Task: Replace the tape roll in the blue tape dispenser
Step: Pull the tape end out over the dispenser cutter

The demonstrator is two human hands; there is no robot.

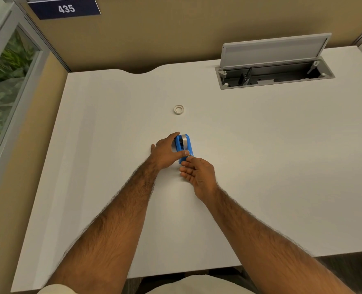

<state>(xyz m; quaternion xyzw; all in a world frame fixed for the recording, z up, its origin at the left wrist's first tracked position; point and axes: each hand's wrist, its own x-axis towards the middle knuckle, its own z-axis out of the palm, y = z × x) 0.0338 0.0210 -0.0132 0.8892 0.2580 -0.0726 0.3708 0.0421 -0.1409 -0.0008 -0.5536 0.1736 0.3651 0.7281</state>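
The left hand (165, 152) wraps the blue tape dispenser (184, 148) from its left side, index finger over the far end and thumb pressed across the near part, so it is clamped on the body. That grip hides the dispenser's left wall and most of its base. The right hand (198, 171) sits just in front of the near end with its fingers loosely curled and the palm turned partly up; the thumb and forefinger tips meet at the dispenser's cutter end, perhaps pinching the tape's loose end, though the strip itself is too small and pale to make out. Whether that hand truly grips anything cannot be told.

The dispenser lies on the white counter (260, 166) near its middle, long axis running away from the person. A roll (183, 139) with a dark core and greyish tape shows in its far half.

Beyond it, well apart, a small white ring (178, 109) lies flat on the counter; it looks like a bare tape core or a thin roll.

At the far right, a grey cable hatch (275, 71) is set into the counter with its lid raised; the parts inside are dim. A tan partition (154, 35) backs the counter, carrying a dark sign (66, 9) reading 435. A glass panel (3, 81) at the left is cut off by the frame edge.
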